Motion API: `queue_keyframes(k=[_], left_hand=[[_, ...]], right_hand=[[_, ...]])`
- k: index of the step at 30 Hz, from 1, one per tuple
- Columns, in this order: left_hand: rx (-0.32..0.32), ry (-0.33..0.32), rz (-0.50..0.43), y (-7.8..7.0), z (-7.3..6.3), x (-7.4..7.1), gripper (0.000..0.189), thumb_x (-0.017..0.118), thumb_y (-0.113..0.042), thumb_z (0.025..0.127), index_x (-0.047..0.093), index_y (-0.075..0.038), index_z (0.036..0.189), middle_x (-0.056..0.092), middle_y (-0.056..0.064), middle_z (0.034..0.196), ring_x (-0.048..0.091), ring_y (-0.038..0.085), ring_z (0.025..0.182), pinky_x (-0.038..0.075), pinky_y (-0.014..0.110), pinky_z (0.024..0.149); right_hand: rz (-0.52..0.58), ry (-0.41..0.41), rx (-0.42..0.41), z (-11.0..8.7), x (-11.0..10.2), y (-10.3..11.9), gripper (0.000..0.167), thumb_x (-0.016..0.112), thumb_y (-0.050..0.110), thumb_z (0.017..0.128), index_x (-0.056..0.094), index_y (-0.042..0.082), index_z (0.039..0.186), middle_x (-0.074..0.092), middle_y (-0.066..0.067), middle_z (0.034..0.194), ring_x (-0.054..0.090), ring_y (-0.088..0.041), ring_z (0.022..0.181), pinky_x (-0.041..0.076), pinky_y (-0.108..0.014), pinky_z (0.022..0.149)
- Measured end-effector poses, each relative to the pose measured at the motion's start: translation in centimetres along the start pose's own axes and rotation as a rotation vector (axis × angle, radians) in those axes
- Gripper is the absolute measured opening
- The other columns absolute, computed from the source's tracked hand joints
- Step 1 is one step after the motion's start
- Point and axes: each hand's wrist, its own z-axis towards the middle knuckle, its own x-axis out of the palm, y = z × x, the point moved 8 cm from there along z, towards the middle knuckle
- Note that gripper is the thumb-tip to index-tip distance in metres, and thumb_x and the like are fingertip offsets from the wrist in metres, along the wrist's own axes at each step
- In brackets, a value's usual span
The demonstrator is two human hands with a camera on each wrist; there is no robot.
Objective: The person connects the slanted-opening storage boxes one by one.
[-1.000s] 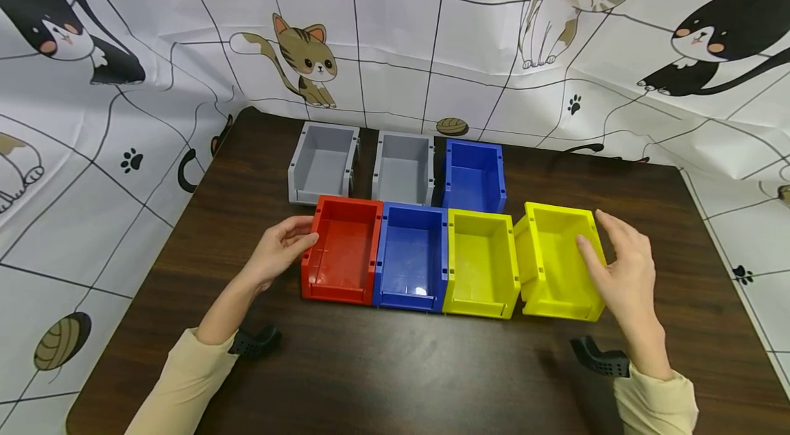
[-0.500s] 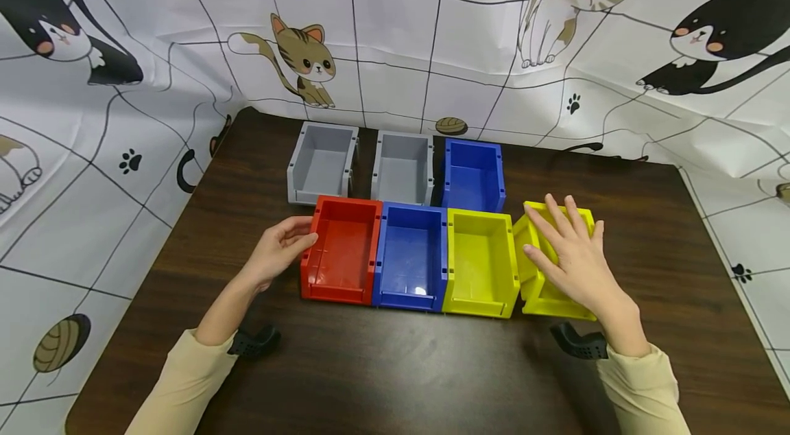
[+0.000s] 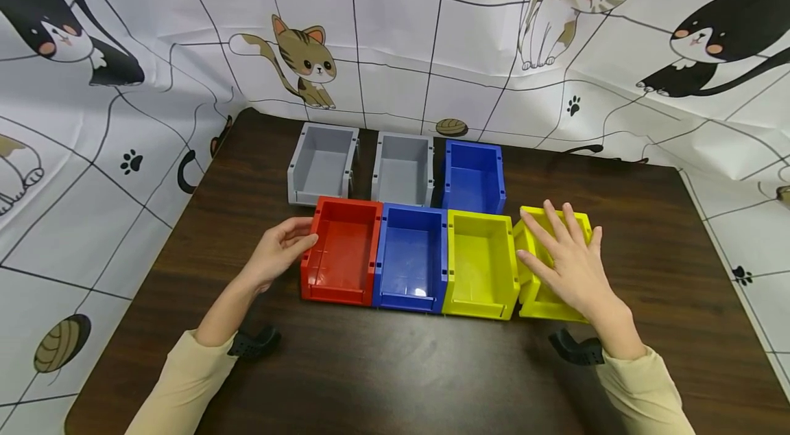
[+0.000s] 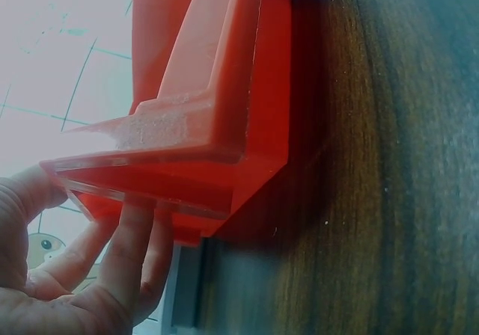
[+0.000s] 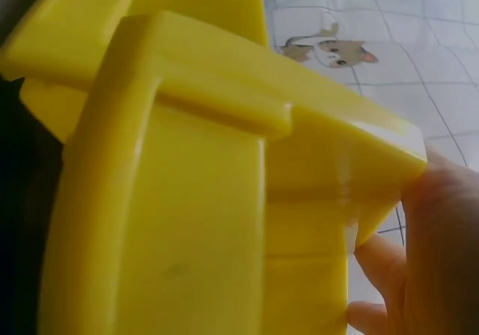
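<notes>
The outer yellow bin point(image 3: 546, 308) is sitting under my right hand point(image 3: 566, 267), its long axis running away from me. That nearer hand is lying against it with fingers spread, nearly straight, gripping nothing. Just to its left, the inner yellow bin point(image 3: 483, 260) is standing, then the front blue bin point(image 3: 412, 253). Beyond, my left hand point(image 3: 278, 250) is pinching the red bin point(image 3: 344, 253) by its left side.

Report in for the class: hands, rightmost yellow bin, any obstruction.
Left hand gripping red bin by its rim. Right hand spread over rightmost yellow bin, touching it. No loose object seen blocking. Possible snag: looks not flush with neighbouring yellow bin.
</notes>
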Motion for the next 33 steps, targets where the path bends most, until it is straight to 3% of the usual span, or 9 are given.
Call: queue_keyframes(k=[19,27,33], left_hand=[[-0.014,-0.003,-0.008,0.1,-0.1,0.1,0.046,0.06,-0.013,0.092,0.046,0.006,0.131,0.053,0.029,0.123,0.056,0.04,0.107,0.053,0.025,0.079],[-0.015,-0.003,-0.005,0.3,0.0,0.0,0.046,0.061,-0.014,0.092,0.046,0.006,0.131,0.053,0.028,0.123,0.055,0.04,0.109,0.052,0.024,0.081],[-0.016,-0.003,-0.012,0.1,-0.1,0.0,0.046,0.06,-0.012,0.092,0.046,0.006,0.131,0.053,0.029,0.123,0.055,0.041,0.108,0.052,0.027,0.081]], right_hand=[[-0.121,0.08,0.029,0.0,1.0,0.1,0.065,0.04,0.056,0.094,0.019,0.031,0.15,0.01,-0.013,0.156,0.006,-0.038,0.141,-0.004,-0.072,0.1],[-0.134,0.074,0.037,-0.1,1.9,-0.2,0.066,0.04,0.057,0.093,0.017,0.033,0.15,0.012,-0.014,0.155,0.009,-0.039,0.14,-0.003,-0.073,0.099],[-0.105,0.08,0.038,-0.2,3.4,-0.5,0.066,0.04,0.057,0.094,0.015,0.033,0.15,0.008,-0.013,0.156,0.003,-0.036,0.141,-0.004,-0.073,0.099]])
